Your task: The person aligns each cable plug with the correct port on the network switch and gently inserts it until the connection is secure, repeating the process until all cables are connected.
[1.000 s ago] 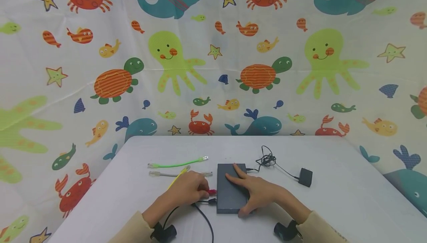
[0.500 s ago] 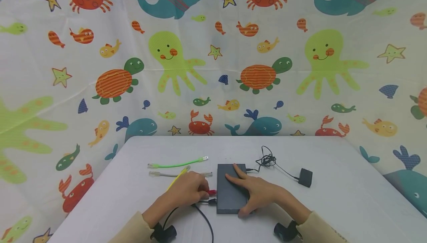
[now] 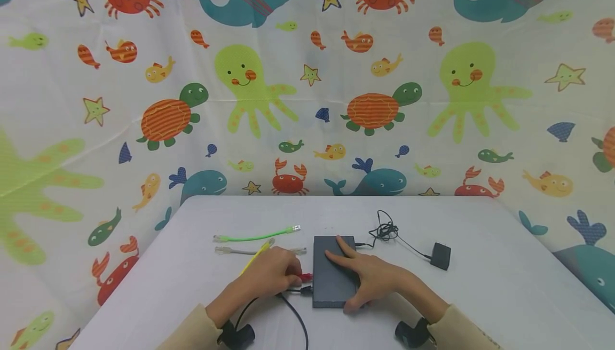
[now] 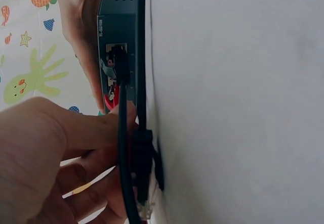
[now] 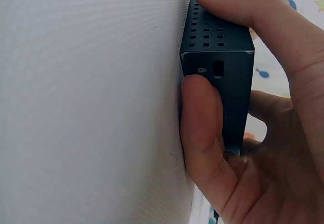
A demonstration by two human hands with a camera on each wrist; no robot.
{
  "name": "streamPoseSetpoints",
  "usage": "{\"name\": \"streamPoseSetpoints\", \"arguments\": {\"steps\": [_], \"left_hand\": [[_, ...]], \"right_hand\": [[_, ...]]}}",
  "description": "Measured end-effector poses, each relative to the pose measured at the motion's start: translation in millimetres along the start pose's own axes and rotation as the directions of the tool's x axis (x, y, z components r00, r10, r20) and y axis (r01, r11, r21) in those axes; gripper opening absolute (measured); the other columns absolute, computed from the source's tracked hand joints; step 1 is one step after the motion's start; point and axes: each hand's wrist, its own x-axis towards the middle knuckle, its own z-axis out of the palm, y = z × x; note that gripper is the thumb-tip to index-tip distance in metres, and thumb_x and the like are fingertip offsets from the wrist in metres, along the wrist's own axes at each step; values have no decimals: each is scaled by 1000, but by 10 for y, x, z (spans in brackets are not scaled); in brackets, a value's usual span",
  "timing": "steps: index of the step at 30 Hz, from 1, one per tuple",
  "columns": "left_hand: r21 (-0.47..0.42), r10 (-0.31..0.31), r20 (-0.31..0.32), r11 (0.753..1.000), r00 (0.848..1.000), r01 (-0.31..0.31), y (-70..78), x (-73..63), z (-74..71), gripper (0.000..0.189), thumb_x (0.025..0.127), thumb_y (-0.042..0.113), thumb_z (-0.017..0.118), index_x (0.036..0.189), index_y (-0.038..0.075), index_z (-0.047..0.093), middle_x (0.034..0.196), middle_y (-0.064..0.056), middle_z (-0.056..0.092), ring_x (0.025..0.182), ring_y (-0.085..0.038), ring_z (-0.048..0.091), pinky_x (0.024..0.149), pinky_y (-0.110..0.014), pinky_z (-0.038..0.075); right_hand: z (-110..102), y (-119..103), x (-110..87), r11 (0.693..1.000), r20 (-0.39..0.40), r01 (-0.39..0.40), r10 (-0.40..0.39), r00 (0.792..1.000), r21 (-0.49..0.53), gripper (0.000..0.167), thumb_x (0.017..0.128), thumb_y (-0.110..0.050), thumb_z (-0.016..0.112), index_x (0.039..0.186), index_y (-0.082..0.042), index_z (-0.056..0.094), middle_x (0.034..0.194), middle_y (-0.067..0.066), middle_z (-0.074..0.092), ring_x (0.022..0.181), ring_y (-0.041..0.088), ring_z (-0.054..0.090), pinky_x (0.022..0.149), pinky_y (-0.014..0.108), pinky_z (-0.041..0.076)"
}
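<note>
A dark network switch [image 3: 329, 288] lies flat on the white table. In the head view my left hand [image 3: 271, 272] pinches a short red Ethernet cable [image 3: 306, 277], its red end right at a port on the switch's left side. Just nearer to me, a black Ethernet plug [image 3: 306, 290] sits in the neighbouring port. A loose black plug [image 4: 143, 158] with a clear tip hangs beside my left fingers in the left wrist view. My right hand [image 3: 377, 275] grips the switch, fingers spread over its top; the right wrist view shows a finger [image 5: 202, 118] against the lock-slot face.
Left of the switch lie a green cable [image 3: 259, 236], a grey cable [image 3: 235, 251] and a yellow cable [image 3: 261, 254], partly behind my left hand. A black power adapter [image 3: 440, 256] with a coiled cord [image 3: 384, 230] connects at the switch's right side. A patterned curtain [image 3: 307, 99] hangs behind.
</note>
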Motion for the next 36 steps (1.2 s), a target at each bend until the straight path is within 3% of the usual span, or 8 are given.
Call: {"name": "streamPoseSetpoints", "arguments": {"steps": [16, 36], "left_hand": [[-20, -18, 5, 1000, 1000, 18, -4, 6, 5, 7, 83, 25, 75, 90, 23, 76, 76, 17, 67, 68, -1, 54, 68, -19, 48], [3, 6, -5, 1000, 1000, -6, -5, -1, 19, 6, 83, 25, 75, 88, 23, 76, 73, 17, 65, 66, -1, 52, 65, -18, 46]], "right_hand": [[12, 19, 12, 1000, 3, 0, 0, 1000, -9, 106, 65, -60, 79, 152, -39, 22, 165, 5, -5, 143, 36, 31, 106, 59, 37], [16, 22, 11, 1000, 1, -4, 4, 1000, 0, 107, 65, -59, 80, 152, -38, 22, 165, 4, -5, 143, 37, 30, 106, 60, 36]]}}
